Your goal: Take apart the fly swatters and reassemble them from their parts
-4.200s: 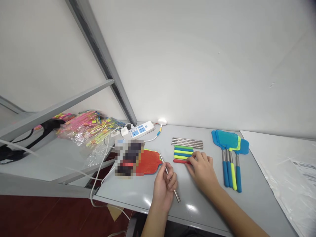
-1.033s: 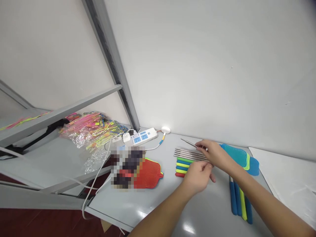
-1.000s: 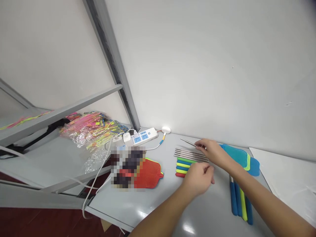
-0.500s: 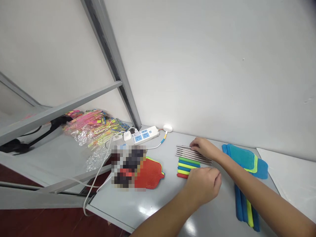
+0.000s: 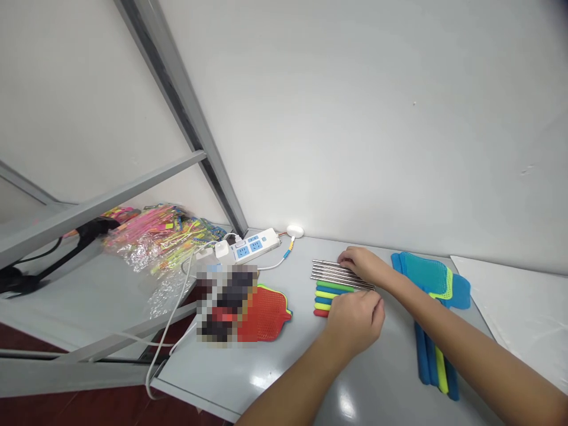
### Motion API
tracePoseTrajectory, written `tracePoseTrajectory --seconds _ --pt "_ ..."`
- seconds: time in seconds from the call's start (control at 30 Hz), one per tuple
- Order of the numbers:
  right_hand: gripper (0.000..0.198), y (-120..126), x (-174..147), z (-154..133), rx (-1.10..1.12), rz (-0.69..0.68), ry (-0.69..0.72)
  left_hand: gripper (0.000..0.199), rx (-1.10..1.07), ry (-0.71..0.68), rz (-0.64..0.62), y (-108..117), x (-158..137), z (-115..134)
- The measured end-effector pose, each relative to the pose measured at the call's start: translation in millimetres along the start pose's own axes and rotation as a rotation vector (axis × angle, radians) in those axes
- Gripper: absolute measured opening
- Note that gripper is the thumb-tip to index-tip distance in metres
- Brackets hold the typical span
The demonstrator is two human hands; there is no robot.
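Note:
Several thin metal rods (image 5: pixel 326 270) lie side by side on the grey table. My right hand (image 5: pixel 360 263) is at their far right part, fingers curled down onto the rods. Just nearer to me is a row of green, blue, yellow and red plastic handles (image 5: pixel 327 299). Over the right ends of these handles is my left hand (image 5: pixel 355 319), closed, its fingertips hidden beneath it. To the left lies a stack of flat perforated fly swatter heads with a red one (image 5: pixel 266 313) on top, partly covered by a pixelated patch.
On the right are blue and yellow-green swatter heads (image 5: pixel 428 275) and more long handles (image 5: pixel 428 358), beside a white sheet (image 5: pixel 510 307). A power strip (image 5: pixel 255 245) with cables stands at the back left. Bagged colourful items (image 5: pixel 164 236) lie behind a metal frame (image 5: pixel 146 177).
The view has shifted slightly, so everything sits a little further left. My left hand has moved slightly up toward the rods; my right hand stays at the rods.

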State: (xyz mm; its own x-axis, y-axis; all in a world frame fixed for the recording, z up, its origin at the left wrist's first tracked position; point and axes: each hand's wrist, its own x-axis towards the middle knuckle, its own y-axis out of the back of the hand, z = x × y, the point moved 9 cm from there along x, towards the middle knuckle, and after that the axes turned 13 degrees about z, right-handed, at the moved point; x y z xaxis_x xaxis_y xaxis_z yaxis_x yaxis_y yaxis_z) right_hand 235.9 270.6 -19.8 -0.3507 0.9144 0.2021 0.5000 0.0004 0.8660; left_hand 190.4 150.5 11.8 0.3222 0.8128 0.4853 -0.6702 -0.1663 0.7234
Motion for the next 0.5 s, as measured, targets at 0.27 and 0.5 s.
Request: tracePoseTrajectory --seconds 0.27,0.5 --pt "0.029 3.0 -1.6 -4.1 -0.055 -0.009 0.011 0.024 0.009 0.013 -0.023 0.1 0.7 -1.6" --pt "0.031 5.2 -2.6 -6.1 -0.109 -0.004 0.035 0.023 -0.002 0.016 -0.029 1.1 1.7 -2.5"
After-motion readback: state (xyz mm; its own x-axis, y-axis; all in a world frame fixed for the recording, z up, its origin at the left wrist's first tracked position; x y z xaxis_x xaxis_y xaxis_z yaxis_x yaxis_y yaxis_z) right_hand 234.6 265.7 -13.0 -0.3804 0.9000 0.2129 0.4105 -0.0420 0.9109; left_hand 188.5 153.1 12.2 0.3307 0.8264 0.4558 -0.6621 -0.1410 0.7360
